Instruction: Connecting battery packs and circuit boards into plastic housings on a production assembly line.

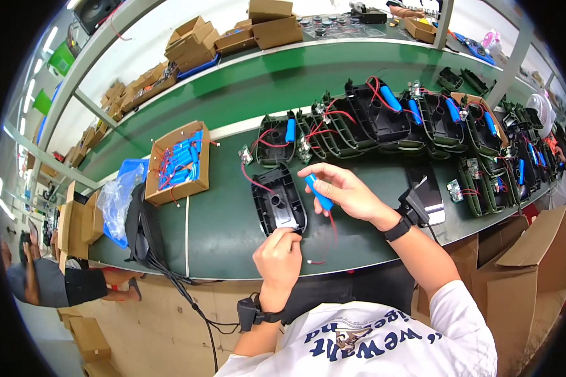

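Blue cell point(319, 193) in right hand point(349, 193), beside open housing point(274, 188)

Clock positions read from the open housing. Writing: dark lettering across the white T-shirt point(390, 336), 5 o'clock. Surface: dark green table point(223, 232). Room: person in grey point(34, 276) at 8 o'clock, beyond the table. Containers: cardboard box point(195, 186) at 10 o'clock, filled with blue cells on red leads; blue tray point(139, 164) at 9 o'clock, clear plastic bag point(114, 210) in it. Stacked housings point(383, 129), 1 to 3 o'clock, several bearing blue cells.

Hands: right, 3 o'clock, thumb and fingers closed round the cell, red lead trailing below. Left hand point(278, 259), 6 o'clock, curled, fingertips at housing's near end; cannot tell whether it pinches anything.
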A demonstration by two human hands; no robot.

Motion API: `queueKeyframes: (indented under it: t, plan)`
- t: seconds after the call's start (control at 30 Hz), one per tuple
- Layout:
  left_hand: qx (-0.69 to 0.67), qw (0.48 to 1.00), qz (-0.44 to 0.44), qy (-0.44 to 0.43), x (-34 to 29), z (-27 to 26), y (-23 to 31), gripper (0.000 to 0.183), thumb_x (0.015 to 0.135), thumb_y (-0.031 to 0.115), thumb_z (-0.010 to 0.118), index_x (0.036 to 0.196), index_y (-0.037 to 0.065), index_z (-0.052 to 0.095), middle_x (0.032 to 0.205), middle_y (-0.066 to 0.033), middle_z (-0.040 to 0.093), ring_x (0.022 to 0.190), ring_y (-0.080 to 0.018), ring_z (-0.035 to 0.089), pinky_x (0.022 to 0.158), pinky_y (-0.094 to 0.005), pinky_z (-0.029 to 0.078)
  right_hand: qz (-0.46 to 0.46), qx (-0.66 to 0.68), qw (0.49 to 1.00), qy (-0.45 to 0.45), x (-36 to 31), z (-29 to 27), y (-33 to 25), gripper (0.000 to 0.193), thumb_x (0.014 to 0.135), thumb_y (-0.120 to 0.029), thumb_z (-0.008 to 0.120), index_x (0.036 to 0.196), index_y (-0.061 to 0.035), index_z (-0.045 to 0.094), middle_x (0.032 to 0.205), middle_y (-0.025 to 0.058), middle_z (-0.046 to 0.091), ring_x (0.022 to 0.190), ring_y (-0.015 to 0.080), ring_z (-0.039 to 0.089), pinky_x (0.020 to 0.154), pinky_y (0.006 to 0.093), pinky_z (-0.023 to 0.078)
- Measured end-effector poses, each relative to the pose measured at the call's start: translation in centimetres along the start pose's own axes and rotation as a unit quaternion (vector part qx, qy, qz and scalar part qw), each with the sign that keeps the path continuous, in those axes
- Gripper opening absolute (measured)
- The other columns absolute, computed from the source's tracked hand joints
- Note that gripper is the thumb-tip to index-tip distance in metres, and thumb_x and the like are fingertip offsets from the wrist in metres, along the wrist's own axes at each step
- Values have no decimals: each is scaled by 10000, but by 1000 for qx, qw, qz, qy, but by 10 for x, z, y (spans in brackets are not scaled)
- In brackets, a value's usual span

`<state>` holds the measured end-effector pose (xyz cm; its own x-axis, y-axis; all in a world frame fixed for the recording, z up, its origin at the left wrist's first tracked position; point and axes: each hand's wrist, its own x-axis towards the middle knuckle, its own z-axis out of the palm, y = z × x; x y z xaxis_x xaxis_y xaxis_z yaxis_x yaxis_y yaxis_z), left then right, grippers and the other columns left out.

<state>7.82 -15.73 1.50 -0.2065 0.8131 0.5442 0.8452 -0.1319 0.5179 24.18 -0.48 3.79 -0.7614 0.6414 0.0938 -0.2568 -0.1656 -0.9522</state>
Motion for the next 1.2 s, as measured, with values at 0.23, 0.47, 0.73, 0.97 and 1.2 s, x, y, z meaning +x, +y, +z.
queueKeyframes:
  t: [0.23, 0.47, 0.73, 0.97, 1.2]
  plan:
    - [-56, 994, 77, -46, 1, 12, 12, 126, 715, 27, 815, 810, 62, 741, 930, -64, 740, 756, -265, 716, 642, -341, 568, -4, -107, 990, 93, -4, 0, 5, 251, 1015, -188, 663, 1200, -21, 636, 943, 83, 739, 894, 87, 669, 750, 250, 527]
    - [-210, 972, -3, -104, 40, -27, 16, 246, 716, 136, 907, 862, 32, 739, 907, -85, 733, 748, -192, 693, 597, -297, 516, -9, -82, 981, 175, 3, -4, 12, 235, 1010, -194, 673, 1172, -31, 628, 968, 59, 729, 874, 93, 674, 734, 248, 539]
    - [-131, 978, -18, -161, 59, -30, 21, 202, 807, 115, 832, 835, -14, 679, 804, -111, 653, 698, -228, 622, 649, -347, 491, -108, -53, 975, 188, 3, -3, 5, 247, 1024, -170, 646, 1215, -17, 614, 989, 69, 711, 905, 106, 675, 746, 255, 532]
    - [-285, 863, 117, -400, 92, -46, -2, 85, 883, 62, 750, 849, -11, 724, 787, -110, 645, 687, -240, 615, 609, -337, 472, -82, 98, 976, 175, 6, -8, 5, 255, 1051, -219, 606, 1216, -29, 641, 982, 44, 702, 922, 83, 665, 778, 240, 538]
    - [-237, 876, 132, -399, 155, -51, -35, 116, 890, 89, 726, 814, 6, 755, 744, -91, 674, 674, -202, 621, 619, -326, 477, -99, -252, 938, 214, 12, 5, 17, 175, 987, -134, 687, 1102, -2, 696, 890, 58, 703, 749, 63, 598, 679, 243, 503]
